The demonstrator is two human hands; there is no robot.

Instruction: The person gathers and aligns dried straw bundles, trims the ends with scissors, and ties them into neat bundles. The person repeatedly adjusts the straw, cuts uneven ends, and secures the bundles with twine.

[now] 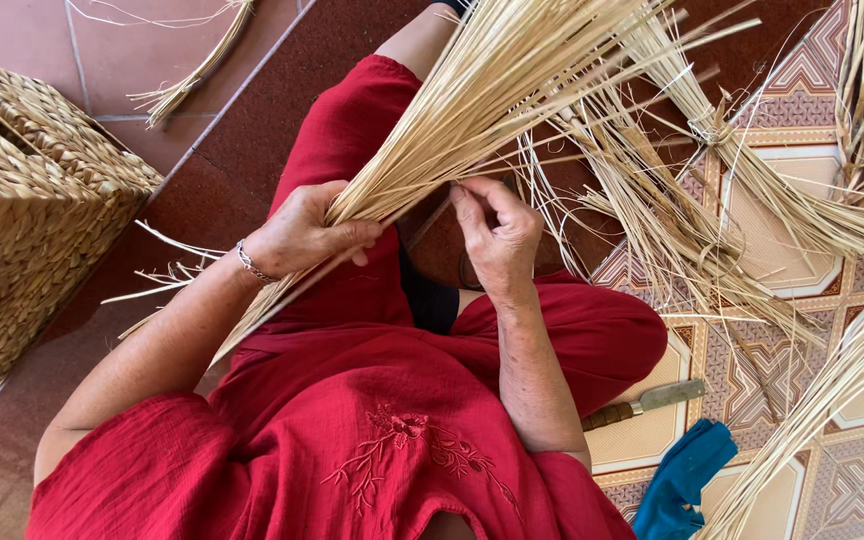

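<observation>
On the patterned tile floor (pixel 772 240), left hand (pixel 302 232) is gripping the straw bundle (pixel 472 110), its top cut off; right hand (pixel 497 235) is pinching 1 strand, fingertips half hidden.

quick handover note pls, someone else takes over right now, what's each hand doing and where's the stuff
Left hand: closed around the straw bundle lying across the lap.
Right hand: fingertips pinching single strands at the bundle's gathered end.
Nearby: woven basket on the left, tied straw bunches on the tiled floor to the right, knife and blue cloth by the right knee.
Done: bundle gathered in hand.
Left: strands being picked out; bundle untied.
</observation>
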